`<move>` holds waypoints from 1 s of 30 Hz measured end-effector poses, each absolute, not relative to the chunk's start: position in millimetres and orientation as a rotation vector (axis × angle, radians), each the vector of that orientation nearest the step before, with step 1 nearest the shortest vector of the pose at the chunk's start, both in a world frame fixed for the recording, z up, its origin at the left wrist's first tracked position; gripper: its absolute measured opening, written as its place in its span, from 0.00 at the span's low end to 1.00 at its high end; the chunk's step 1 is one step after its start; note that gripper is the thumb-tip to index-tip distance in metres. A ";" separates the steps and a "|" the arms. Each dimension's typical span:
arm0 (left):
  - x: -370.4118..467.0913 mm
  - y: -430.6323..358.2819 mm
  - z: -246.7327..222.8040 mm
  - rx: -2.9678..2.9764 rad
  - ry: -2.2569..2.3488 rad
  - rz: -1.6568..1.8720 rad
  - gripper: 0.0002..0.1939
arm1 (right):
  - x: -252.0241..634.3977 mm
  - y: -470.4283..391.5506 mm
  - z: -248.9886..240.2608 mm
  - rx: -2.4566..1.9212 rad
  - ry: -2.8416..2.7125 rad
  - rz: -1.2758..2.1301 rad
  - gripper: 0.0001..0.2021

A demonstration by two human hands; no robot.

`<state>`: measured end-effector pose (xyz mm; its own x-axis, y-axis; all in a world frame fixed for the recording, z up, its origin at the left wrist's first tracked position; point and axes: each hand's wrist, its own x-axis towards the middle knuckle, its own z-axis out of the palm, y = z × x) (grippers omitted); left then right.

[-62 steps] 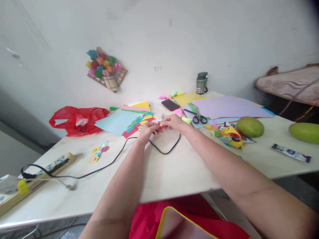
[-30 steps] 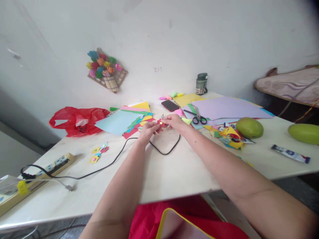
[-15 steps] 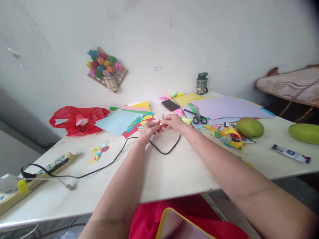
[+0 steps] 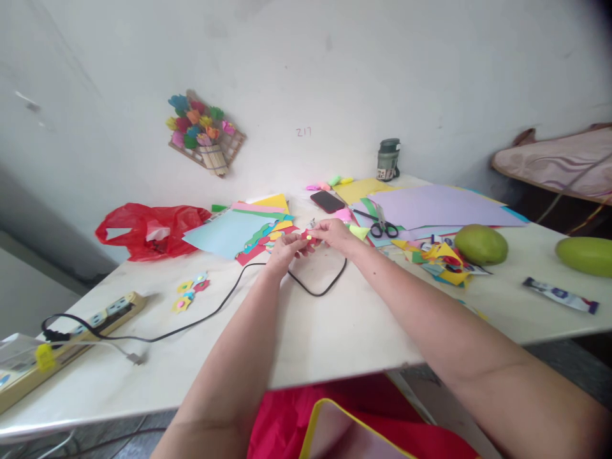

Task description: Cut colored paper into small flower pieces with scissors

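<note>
A small red paper flower with a yellow centre [image 4: 309,237] is pinched between my two hands, above the middle of the white table [image 4: 344,325]. My left hand [image 4: 285,250] grips it from the left, and my right hand [image 4: 335,234] holds its right side. Just behind the fingers a small metallic tip [image 4: 312,223] shows; what it belongs to is hidden. A black cord [image 4: 315,294] runs from the power strip [image 4: 119,309] and passes under my left arm to near my hands. Several finished paper flowers [image 4: 182,303] lie to the left.
Coloured paper sheets [image 4: 224,233] and a red plastic bag [image 4: 143,236] lie left. Behind are a phone [image 4: 327,201] and a bottle [image 4: 387,159]. Scissors [image 4: 382,228], a lilac sheet [image 4: 435,207], paper scraps [image 4: 447,262], green fruits [image 4: 480,245] and a tube [image 4: 559,296] lie right.
</note>
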<state>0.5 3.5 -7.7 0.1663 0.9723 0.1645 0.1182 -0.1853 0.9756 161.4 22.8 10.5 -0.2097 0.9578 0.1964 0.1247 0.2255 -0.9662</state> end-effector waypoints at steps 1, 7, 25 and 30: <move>0.7 3.5 -7.8 1.502 1.099 1.154 0.14 | 161.2 23.0 10.5 -1.053 -1.552 1.113 0.06; 1.8 3.5 -9.1 1.486 1.093 1.176 0.14 | 159.7 21.1 10.8 -1.050 -1.503 1.149 0.08; -1.0 5.0 -9.0 1.484 1.102 1.174 0.11 | 160.0 25.5 5.8 -1.082 -1.492 1.126 0.07; 0.3 5.2 -9.3 1.495 1.103 1.186 0.12 | 159.9 22.0 7.1 -1.035 -1.500 1.220 0.08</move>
